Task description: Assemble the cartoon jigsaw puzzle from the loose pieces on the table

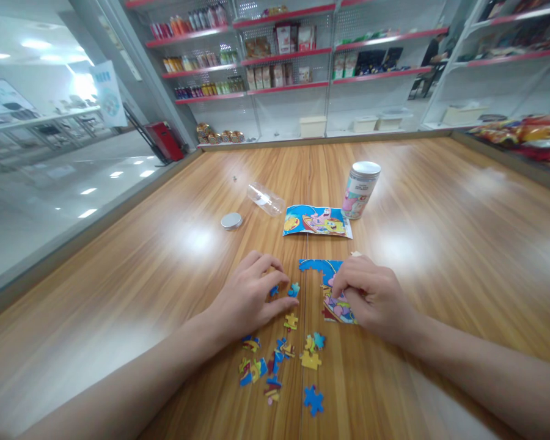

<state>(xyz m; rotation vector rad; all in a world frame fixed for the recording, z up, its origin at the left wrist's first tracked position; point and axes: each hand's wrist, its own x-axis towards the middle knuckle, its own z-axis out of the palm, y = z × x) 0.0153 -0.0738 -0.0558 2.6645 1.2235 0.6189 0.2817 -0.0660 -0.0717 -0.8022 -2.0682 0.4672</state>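
Observation:
A partly assembled jigsaw puzzle (pixel 333 267) in blue, pink and yellow lies on the wooden table. My right hand (pixel 371 294) rests over its right side with the fingers curled in; what they hold, if anything, is hidden. My left hand (pixel 252 292) is on the table to the left, thumb and fingers apart. Near its fingertips lie a light-blue puzzle piece (pixel 294 290) and a darker blue piece (pixel 274 291), partly covered. A yellow puzzle piece (pixel 291 321) sits just below the thumb. Several loose pieces (pixel 310 360) are scattered nearer to me, with a blue piece (pixel 313 400) closest.
Beyond the puzzle lies a picture sheet (pixel 318 222) with cartoon figures. A printed can (pixel 361 190) stands at its right corner. A clear plastic container (pixel 266 199) on its side and a silver lid (pixel 231 221) are to the left. Stocked shelves (pixel 286 54) line the back.

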